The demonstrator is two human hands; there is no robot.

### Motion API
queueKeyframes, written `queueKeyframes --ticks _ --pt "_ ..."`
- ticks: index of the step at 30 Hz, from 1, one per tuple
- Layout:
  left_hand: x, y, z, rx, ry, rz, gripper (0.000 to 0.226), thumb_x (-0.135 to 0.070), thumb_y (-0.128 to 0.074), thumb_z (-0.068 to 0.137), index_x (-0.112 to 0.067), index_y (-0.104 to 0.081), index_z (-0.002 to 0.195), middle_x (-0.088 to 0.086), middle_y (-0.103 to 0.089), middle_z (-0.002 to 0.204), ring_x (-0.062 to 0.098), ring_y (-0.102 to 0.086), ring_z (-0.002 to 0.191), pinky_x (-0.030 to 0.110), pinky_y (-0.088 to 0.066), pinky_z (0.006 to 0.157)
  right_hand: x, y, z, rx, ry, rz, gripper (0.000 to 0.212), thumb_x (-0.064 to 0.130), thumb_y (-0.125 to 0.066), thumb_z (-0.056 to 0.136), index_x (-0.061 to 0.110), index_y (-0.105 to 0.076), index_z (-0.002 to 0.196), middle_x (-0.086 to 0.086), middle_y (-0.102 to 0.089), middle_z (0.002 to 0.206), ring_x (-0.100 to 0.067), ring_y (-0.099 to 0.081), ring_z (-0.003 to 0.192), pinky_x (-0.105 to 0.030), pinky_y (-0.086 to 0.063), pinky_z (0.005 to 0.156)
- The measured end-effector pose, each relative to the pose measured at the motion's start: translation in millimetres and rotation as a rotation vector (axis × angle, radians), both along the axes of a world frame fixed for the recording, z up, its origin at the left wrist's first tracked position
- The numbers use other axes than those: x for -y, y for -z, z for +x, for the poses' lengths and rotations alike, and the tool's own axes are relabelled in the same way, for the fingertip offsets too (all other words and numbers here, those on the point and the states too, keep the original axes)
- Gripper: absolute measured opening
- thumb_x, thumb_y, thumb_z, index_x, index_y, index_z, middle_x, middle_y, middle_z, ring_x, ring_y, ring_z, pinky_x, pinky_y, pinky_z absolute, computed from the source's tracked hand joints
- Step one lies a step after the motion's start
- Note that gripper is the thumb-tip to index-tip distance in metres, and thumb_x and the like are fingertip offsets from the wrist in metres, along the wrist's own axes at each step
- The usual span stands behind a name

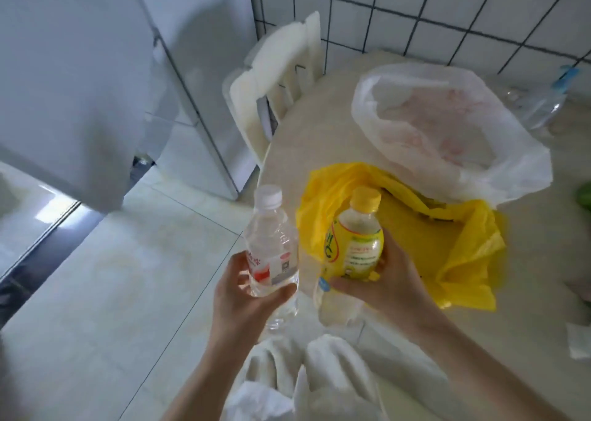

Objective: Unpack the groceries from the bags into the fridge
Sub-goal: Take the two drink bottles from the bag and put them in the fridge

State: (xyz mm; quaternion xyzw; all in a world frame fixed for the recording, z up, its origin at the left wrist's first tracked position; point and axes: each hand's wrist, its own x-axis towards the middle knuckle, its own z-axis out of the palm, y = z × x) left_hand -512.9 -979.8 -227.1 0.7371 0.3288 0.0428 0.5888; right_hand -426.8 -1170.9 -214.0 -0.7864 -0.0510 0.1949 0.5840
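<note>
Holding a clear plastic water bottle (271, 244), the left hand (246, 289) hovers left of the crumpled yellow plastic bag (447, 238); the right hand (380, 280) clasps a yellow-labelled drink bottle (356, 238) above it. Neither has reached the white fridge (80, 78), far left; unpacking seems early.

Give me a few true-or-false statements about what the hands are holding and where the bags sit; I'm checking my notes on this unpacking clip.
1. The left hand holds a clear water bottle. True.
2. The right hand holds a green can. False: it holds a yellow-capped bottle.
3. The yellow bag lies on the floor. False: it is on the table.
4. The white bag sits behind the yellow bag, nearer the tiled wall. True.
</note>
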Motion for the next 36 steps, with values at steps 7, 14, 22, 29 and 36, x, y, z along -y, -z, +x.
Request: queueKeyframes --ticks 7,14,22,29,36 --pt "-79 7 -83 -0.013 -0.154 -0.007 0.054 -0.026 -0.088 0.045 -0.03 -0.06 0.09 -0.017 -0.069 0.083 0.002 -0.065 0.073 0.023 -0.05 0.065 -94 5 -56 -0.003 -0.168 -0.049 0.072 0.024 -0.094 0.052 0.034 -0.053 0.111 0.017 -0.068 0.099 -0.003 -0.066 0.093 -0.028 -0.057 0.078" --pt "-177 9 -179 -0.033 -0.277 -0.014 0.054 -0.008 -0.091 0.057 -0.033 -0.059 0.092 -0.016 -0.068 0.082 0.002 -0.063 0.077 0.012 -0.049 0.058 -207 10 -131 0.009 -0.287 -0.097 0.067 0.031 -0.092 0.051 0.042 -0.051 0.104 0.018 -0.066 0.099 -0.007 -0.065 0.092 -0.035 -0.056 0.079" --pt "-277 4 -250 -0.017 -0.407 0.008 0.056 -0.014 -0.091 0.058 -0.038 -0.055 0.094 -0.015 -0.065 0.091 0.009 -0.063 0.084 0.019 -0.048 0.066 -324 9 -193 -0.051 -0.375 -0.022 0.066 0.013 -0.091 0.055 0.029 -0.056 0.108 0.009 -0.068 0.1 -0.007 -0.066 0.089 -0.023 -0.053 0.073" --pt "-346 4 -257 0.023 -0.514 -0.006 0.056 -0.016 -0.09 0.06 -0.041 -0.052 0.093 -0.019 -0.063 0.09 0.002 -0.062 0.082 0.011 -0.046 0.059 -408 2 -197 -0.061 -0.441 0.022 0.083 0.007 -0.091 0.052 0.029 -0.05 0.121 0.01 -0.067 0.107 -0.012 -0.067 0.096 -0.031 -0.057 0.078" --pt "-429 8 -218 0.069 -0.556 -0.001 0.056 -0.014 -0.091 0.059 -0.039 -0.055 0.093 -0.022 -0.064 0.088 -0.009 -0.061 0.078 0.005 -0.046 0.057 -497 -2 -162 -0.05 -0.478 0.051 0.077 0.006 -0.09 0.055 0.031 -0.05 0.115 0.013 -0.067 0.105 -0.008 -0.067 0.095 -0.026 -0.055 0.076"
